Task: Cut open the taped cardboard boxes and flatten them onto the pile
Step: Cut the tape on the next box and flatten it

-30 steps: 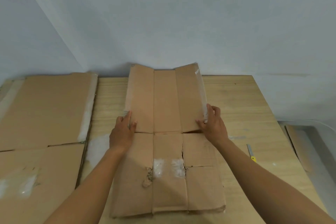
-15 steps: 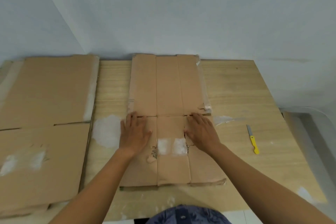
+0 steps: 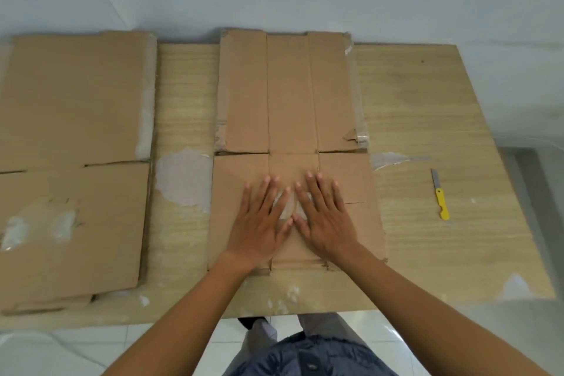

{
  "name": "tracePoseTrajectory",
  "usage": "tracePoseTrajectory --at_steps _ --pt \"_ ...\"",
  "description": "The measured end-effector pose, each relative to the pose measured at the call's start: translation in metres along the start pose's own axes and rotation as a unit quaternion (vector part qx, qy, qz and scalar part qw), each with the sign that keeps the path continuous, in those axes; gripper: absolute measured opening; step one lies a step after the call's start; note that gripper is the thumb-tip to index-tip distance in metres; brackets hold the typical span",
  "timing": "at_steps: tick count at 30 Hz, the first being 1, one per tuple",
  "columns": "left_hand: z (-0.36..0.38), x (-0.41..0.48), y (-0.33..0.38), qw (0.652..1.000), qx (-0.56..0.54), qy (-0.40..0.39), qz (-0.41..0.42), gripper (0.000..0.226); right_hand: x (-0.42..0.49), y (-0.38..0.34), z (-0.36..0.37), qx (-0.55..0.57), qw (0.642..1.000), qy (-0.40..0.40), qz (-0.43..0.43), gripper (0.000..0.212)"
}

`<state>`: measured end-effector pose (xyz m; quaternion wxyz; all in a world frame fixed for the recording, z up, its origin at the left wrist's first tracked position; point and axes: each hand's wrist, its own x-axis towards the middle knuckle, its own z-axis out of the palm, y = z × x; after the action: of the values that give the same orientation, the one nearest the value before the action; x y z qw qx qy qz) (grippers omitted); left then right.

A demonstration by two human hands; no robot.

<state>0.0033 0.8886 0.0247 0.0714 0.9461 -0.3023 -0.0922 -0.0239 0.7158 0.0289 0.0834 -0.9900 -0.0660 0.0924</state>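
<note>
wooden table [image 3: 427,101]: flattened box [image 3: 290,94], pile [image 3: 73,101], knife [image 3: 441,197]

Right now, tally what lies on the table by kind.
Flattened box: 1
Cardboard pile: 1, sheets uncountable
Yellow-handled knife: 1
Hands pressing the box: 2, left hand and right hand
Total: 5

brown flattened box [image 3: 290,94] (whitish tape patches), yellow-handled knife [image 3: 442,204], pale wood-grain table [image 3: 427,107]

You get soft, even, fairly bright light; your left hand [image 3: 259,223] and right hand [image 3: 326,220] cast only faint shadows on the flattened box [image 3: 290,94]. The wide lens bends the table [image 3: 427,119] edges, and the whole frame looks slightly soft.
</note>
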Motion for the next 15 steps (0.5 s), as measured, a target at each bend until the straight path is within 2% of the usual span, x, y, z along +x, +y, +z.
tracePoseTrajectory --at_steps 10,12,15 --pt "0.01 0.003 -0.001 0.999 -0.001 0.049 -0.001 0.068 0.004 0.005 0.013 0.003 1.0 0.014 -0.016 0.067" --pt "0.005 0.007 -0.001 0.997 -0.02 0.075 -0.014 0.062 0.004 0.01 0.012 0.015 0.999 0.026 -0.028 0.067" --pt "-0.01 0.03 -0.002 0.99 -0.034 0.131 -0.04 0.042 0.014 0.024 0.002 0.047 0.994 0.091 -0.047 0.055"
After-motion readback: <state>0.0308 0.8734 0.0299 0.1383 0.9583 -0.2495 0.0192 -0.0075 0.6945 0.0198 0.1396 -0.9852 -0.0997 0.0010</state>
